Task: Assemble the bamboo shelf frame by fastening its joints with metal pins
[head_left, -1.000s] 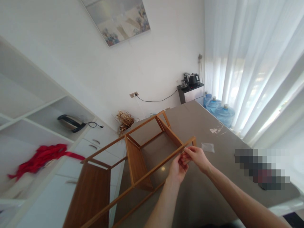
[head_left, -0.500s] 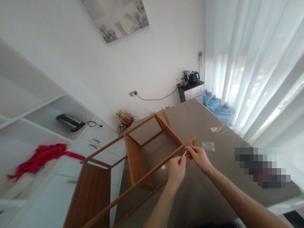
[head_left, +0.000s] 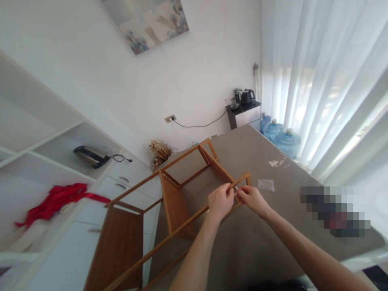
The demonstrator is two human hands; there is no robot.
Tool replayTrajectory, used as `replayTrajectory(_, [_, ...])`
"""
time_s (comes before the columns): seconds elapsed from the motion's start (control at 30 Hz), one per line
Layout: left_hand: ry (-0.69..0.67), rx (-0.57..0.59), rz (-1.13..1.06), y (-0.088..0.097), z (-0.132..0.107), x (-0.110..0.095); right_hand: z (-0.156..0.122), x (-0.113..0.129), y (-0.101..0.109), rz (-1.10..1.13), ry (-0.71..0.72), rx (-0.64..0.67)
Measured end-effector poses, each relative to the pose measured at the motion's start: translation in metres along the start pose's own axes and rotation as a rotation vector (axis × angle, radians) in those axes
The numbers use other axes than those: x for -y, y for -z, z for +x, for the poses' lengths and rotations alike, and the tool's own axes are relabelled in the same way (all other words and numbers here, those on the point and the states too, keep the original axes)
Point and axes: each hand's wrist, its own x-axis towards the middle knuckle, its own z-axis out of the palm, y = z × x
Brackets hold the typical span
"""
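A wooden shelf rack (head_left: 182, 220) lies tilted, its long rails running from the lower left toward the middle. My left hand (head_left: 220, 199) is closed around the nearer rail, close to its far end. Beside it, my right hand (head_left: 254, 198) pinches a thin silver metal rod (head_left: 237, 188) that looks like a hex key, against the joint where a shelf board meets that rail. Most of the rod is hidden by my fingers. A small clear plastic bag (head_left: 266, 185) lies on the table right of the rack's end.
Under the rack is a grey-brown table (head_left: 291, 210) with a worn patch. Blue water bottles (head_left: 286, 141) stand by the curtain. A kettle (head_left: 91, 157) and red cloth (head_left: 54, 202) are in the left cabinet. Dried stalks (head_left: 160, 151) stand behind the rack. A blurred-out patch covers the table's right side.
My left hand has moved up and left from the metal rod onto the rail. My right hand stays at the joint with the rod.
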Motion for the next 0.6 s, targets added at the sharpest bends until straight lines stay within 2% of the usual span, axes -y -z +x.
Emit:
replayTrajectory(0.2, [-0.001, 0.027, 0.016, 0.0, 0.001, 0.003, 0.0, 0.004, -0.001, 0.048, -0.048, -0.005])
replayTrajectory(0.4, [-0.021, 0.003, 0.022, -0.005, 0.001, 0.004, -0.001, 0.013, 0.003, 0.118, -0.115, -0.013])
replayTrajectory(0.6, [-0.017, 0.008, 0.013, -0.003, 0.002, 0.004, 0.0, 0.017, 0.003, 0.186, -0.196, 0.032])
